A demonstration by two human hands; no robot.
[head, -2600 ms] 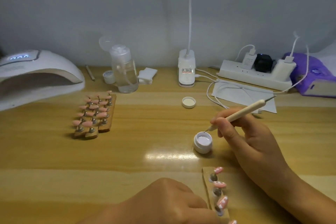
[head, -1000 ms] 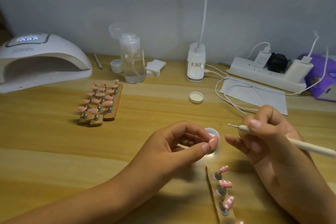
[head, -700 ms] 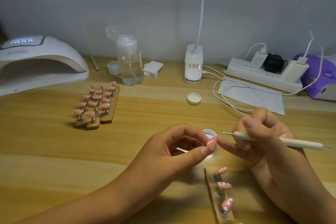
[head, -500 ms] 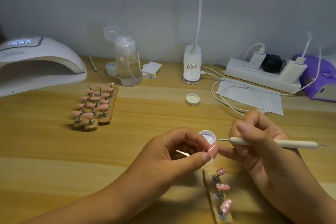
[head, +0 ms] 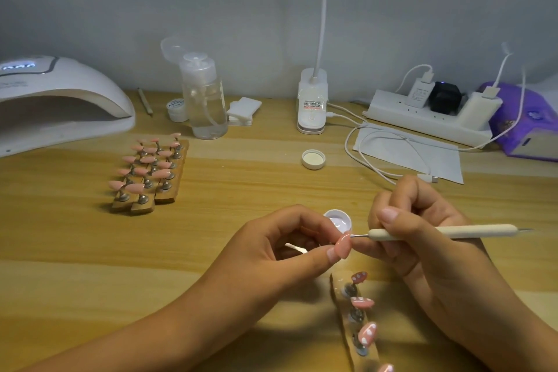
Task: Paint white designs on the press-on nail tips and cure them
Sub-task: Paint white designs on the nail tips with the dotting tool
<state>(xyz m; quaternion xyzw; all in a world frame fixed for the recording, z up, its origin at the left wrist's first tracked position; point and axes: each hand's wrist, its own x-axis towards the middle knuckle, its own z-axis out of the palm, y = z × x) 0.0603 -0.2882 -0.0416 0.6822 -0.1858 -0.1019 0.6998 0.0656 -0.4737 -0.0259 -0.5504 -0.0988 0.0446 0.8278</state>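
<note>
L hand (head: 271, 251) pinches pink nail tip (head: 344, 247); R hand (head: 422, 254) grips dotting pen (head: 453, 231) touching it.

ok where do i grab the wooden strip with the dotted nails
Pinch the wooden strip low along its bare left edge, coming from the left. The dotted nails sit on stands and lean over the right side, so a reach from there or above would likely smudge the paint.

Left hand (head: 271, 248) pinches pink nail tip (head: 343, 247); right hand (head: 422, 238) holds dotting pen (head: 437, 232).
</note>
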